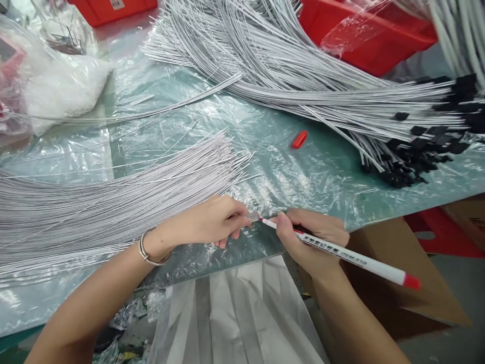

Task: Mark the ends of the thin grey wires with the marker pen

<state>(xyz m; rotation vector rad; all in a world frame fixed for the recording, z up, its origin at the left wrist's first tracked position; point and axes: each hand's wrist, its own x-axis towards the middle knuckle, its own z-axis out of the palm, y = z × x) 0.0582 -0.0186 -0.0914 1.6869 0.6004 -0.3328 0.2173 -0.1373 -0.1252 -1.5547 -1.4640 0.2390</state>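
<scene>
My left hand (212, 220), with a bracelet at the wrist, pinches a small row of what look like thin grey wire ends (253, 216) between thumb and fingers. From the right, my right hand (316, 235) grips a white marker pen (352, 259) with a red end. The pen's red tip points left and is at the wire ends; whether it touches them I cannot tell. Just behind my left hand lies a wide bundle of thin grey wires (125, 202), its cut ends fanned to the right. A red pen cap (299, 139) rests on the plastic-covered table (276, 151).
Across the back right lies a large pile of grey cables (265, 76) with black connectors (413, 151). Red bins (371, 40) stand behind it. A clear bag of small white pieces (68, 86) is at the left. Below the table's right edge sits a cardboard box (401, 273).
</scene>
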